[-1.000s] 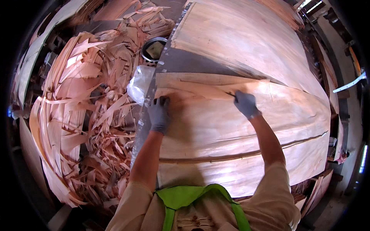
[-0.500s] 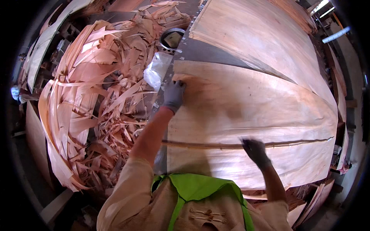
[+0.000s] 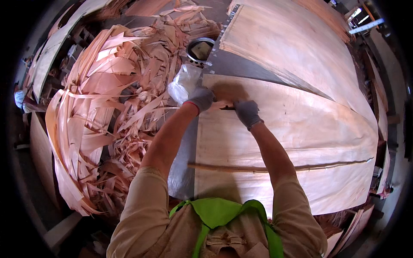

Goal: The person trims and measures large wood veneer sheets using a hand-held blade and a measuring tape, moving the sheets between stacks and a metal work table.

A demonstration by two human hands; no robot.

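Both my hands wear grey gloves over a large pale wood veneer sheet (image 3: 279, 133). My left hand (image 3: 202, 98) is closed at the sheet's left edge, beside a crumpled clear plastic bag (image 3: 183, 84). What its fingers grip is hidden. My right hand (image 3: 248, 113) is closed just to the right of it, low over the sheet. A short dark strip (image 3: 227, 108) shows at its fingers, between the two hands. Whether that is a tool or a gap in the veneer, I cannot tell. A long dark split (image 3: 245, 168) crosses the sheet nearer to me.
Heaped veneer scraps (image 3: 92, 103) lie to the left of the sheet. A round metal bowl (image 3: 200, 50) with a block in it stands beyond the bag. Another veneer stack (image 3: 292, 47) lies at the far right. Grey table surface (image 3: 183, 159) shows along the sheet's left edge.
My right hand has moved from over the long split, forward and left, to beside my left hand. My left hand stays at the sheet's left edge. The view has shifted slightly.
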